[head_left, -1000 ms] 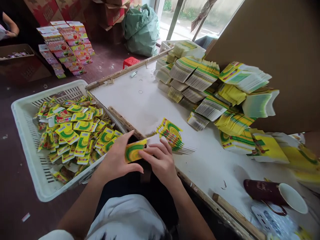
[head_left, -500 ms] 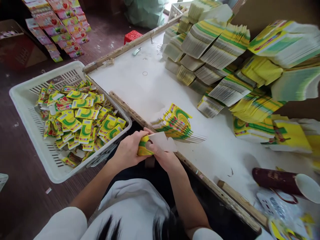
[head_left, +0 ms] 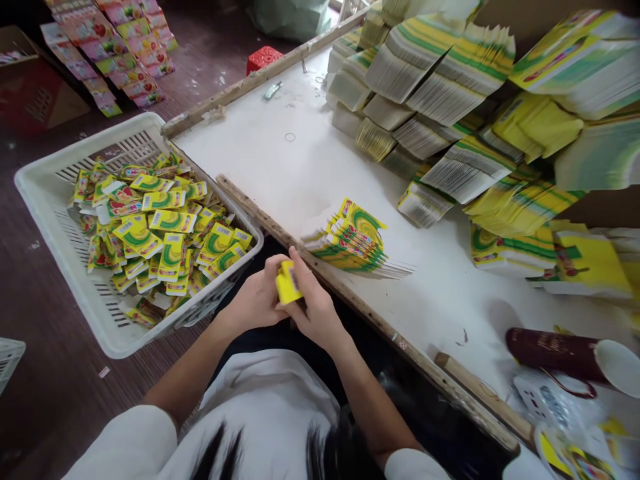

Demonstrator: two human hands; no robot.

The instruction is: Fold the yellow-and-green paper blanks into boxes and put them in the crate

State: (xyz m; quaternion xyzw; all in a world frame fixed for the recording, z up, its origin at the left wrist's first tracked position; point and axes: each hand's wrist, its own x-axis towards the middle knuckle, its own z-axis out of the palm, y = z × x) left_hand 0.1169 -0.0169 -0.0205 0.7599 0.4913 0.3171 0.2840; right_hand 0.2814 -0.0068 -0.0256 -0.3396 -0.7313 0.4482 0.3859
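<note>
A small yellow carton (head_left: 289, 285) sits between my two hands, just off the table's near edge. My left hand (head_left: 255, 300) is closed around its left side, and my right hand (head_left: 316, 308) grips it from the right, with fingers covering part of it. Right beyond my hands, a fanned stack of flat yellow-green cartons (head_left: 350, 240) lies on the white table (head_left: 260, 153). To the left, a white plastic basket (head_left: 95, 327) holds a heap of small folded yellow cartons (head_left: 173, 257).
Tall stacks of flat cartons (head_left: 425, 80) fill the table's right side. A dark mug (head_left: 555, 353) lies on its side near a power strip (head_left: 543, 403). Wooden strips (head_left: 280, 233) edge the table. Behind are a red stool (head_left: 263, 59) and piled pink packets (head_left: 115, 47).
The carton's pale open flaps no longer show; a yellow face with a barcode faces up instead. My right hand has shifted left and closed around it.
</note>
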